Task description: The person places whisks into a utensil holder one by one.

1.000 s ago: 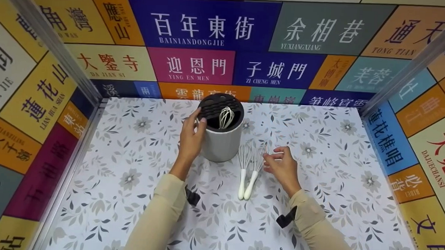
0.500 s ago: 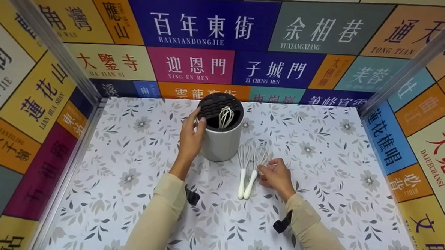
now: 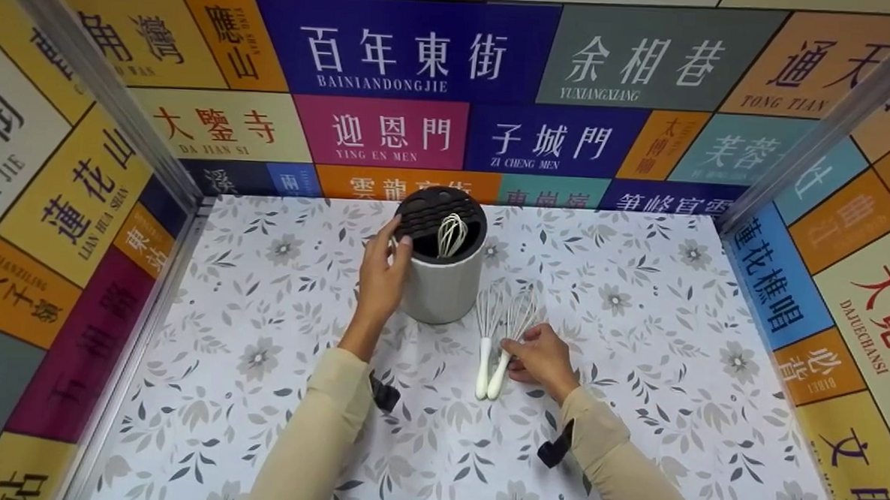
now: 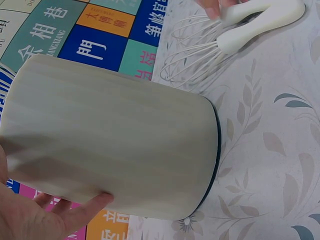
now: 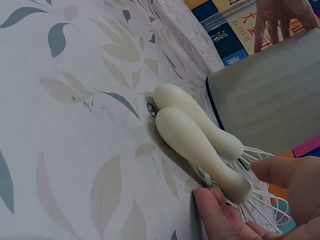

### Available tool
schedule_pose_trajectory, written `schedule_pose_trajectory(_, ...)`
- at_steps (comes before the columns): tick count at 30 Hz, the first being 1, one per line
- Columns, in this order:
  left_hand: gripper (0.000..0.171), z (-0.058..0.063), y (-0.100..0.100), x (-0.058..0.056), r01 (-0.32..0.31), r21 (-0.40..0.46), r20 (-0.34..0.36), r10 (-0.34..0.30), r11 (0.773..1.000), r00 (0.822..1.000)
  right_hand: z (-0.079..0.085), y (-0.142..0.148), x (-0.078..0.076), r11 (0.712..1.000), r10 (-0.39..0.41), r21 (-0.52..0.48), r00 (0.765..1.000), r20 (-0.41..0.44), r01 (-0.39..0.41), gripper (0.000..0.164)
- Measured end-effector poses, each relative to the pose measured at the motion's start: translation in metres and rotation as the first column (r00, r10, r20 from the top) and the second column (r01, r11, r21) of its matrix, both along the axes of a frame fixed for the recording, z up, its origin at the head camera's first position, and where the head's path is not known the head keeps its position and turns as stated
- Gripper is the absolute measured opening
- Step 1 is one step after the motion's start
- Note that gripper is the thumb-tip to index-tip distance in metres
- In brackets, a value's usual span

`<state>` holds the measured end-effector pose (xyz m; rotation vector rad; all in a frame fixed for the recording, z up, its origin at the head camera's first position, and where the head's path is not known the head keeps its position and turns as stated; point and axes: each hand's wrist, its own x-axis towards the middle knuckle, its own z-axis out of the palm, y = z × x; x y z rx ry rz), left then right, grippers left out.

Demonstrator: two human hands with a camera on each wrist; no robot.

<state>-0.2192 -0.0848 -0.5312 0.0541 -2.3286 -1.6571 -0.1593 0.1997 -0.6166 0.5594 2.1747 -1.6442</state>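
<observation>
In the head view, a grey utensil holder (image 3: 442, 291) with a black slotted top stands upright; a small whisk (image 3: 452, 234) shows in its opening. My left hand (image 3: 384, 270) rests on the holder's left side near the rim, fingers fairly straight. Two whisks with cream handles lie side by side in front of the holder: a left whisk (image 3: 484, 361) and a right whisk (image 3: 498, 376). My right hand (image 3: 545, 357) pinches the right whisk at its neck. In the right wrist view, the thumb (image 5: 277, 170) and fingers (image 5: 215, 207) are on either side of that neck.
A white floral cloth (image 3: 257, 422) covers the table. Printed panels with large characters form a back wall (image 3: 401, 53), a left wall (image 3: 46, 263) and a right wall (image 3: 848, 298). Clear corner posts (image 3: 143, 109) stand where the walls meet.
My right hand has moved down and left from beside the right whisk's wires to the top of its handle. My left hand and the holder have stayed still.
</observation>
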Motion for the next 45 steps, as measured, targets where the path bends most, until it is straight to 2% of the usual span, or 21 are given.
schedule_pose_trajectory(8,0.047,0.001,0.000,0.001,-0.002,-0.025,0.016,0.003,1.000,1.000,0.001,-0.003,0.000,0.999,0.014,0.035,1.000,-0.014,-0.014,0.051)
schedule_pose_trajectory(21,0.047,0.000,0.000,0.000,-0.009,-0.032,0.003,0.009,0.999,1.000,0.002,-0.003,-0.001,0.998,0.037,0.058,0.999,-0.007,-0.036,0.046)
schedule_pose_trajectory(27,0.047,0.000,0.000,-0.001,-0.012,-0.034,-0.004,0.012,0.999,1.000,0.005,-0.003,-0.001,0.999,0.032,0.041,0.999,-0.022,-0.031,0.046)
schedule_pose_trajectory(35,0.047,0.000,0.000,0.000,-0.014,-0.043,0.006,0.015,0.999,1.000,0.015,-0.006,-0.003,0.998,0.030,0.050,0.996,-0.087,-0.026,0.046)
schedule_pose_trajectory(40,0.048,0.001,0.000,0.001,-0.002,-0.040,0.032,0.003,0.999,0.999,0.027,-0.006,-0.006,0.997,0.043,0.063,0.988,-0.146,-0.034,0.047)
schedule_pose_trajectory(45,0.048,0.001,-0.001,0.001,0.003,-0.018,0.038,-0.002,1.000,0.999,0.042,-0.007,-0.010,0.999,0.041,0.031,0.978,-0.203,-0.035,0.052)
